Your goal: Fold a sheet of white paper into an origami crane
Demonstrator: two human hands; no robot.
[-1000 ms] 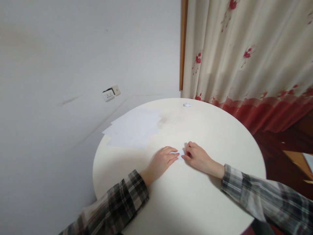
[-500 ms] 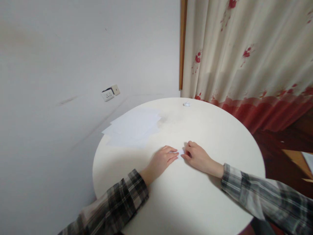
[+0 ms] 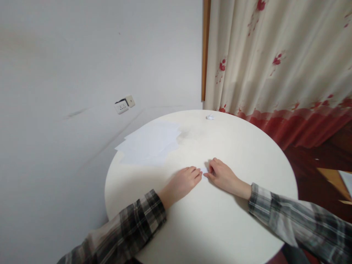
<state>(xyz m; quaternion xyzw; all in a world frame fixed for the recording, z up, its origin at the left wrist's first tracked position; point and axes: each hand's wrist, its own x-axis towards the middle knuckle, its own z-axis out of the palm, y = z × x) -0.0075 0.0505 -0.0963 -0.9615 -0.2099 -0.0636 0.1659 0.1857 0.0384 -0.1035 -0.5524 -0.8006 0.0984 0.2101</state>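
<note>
Both my hands rest on a round white table (image 3: 236, 143). Between them lies a small folded white paper (image 3: 204, 171), mostly covered by my fingers. My left hand (image 3: 183, 181) lies on the table with its fingers together, their tips pressing the paper's left side. My right hand (image 3: 221, 174) has its fingers curled and pinches the paper's right edge. Both arms wear plaid sleeves.
A loose stack of white sheets (image 3: 150, 143) lies at the table's back left, overhanging the edge. A small crumpled white scrap (image 3: 210, 117) sits near the far rim. A wall with a socket (image 3: 122, 106) is on the left, a flowered curtain (image 3: 277, 62) on the right.
My left hand has slid slightly right over the small paper, so less of it shows. My right hand stays almost where it was.
</note>
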